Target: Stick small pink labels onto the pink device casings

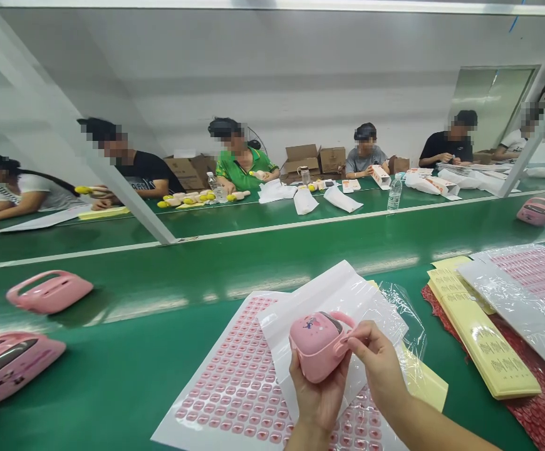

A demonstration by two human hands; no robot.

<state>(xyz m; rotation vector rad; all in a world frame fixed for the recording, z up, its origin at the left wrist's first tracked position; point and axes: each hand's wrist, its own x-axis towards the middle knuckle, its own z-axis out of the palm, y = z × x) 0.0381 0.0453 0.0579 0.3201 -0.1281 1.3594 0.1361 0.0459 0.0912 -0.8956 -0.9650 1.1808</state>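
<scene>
My left hand [317, 398] is wrapped from below around a rounded pink plastic case with a carry handle [314, 357], which has a small printed picture and a dark glossy strip on top. With thumb and fingertips pinched together, my right hand [376, 354] touches the case's side near the handle's pivot; whatever lies in the pinch is too small to make out. Beneath both hands lies a sheet of small pink stickers [235, 376], partly covered by a white backing sheet [295, 313]. A yellow sheet [425, 379] and clear film [404, 307] stick out to the right.
More pink cases [49, 292] stand at the left, and another pink case [538, 212] sits far right on the green belt [254, 250]. Yellow printed sheets [488, 338] and bagged stickers [530, 282] lie at right. Several co-workers sit opposite, behind a water bottle [394, 194].
</scene>
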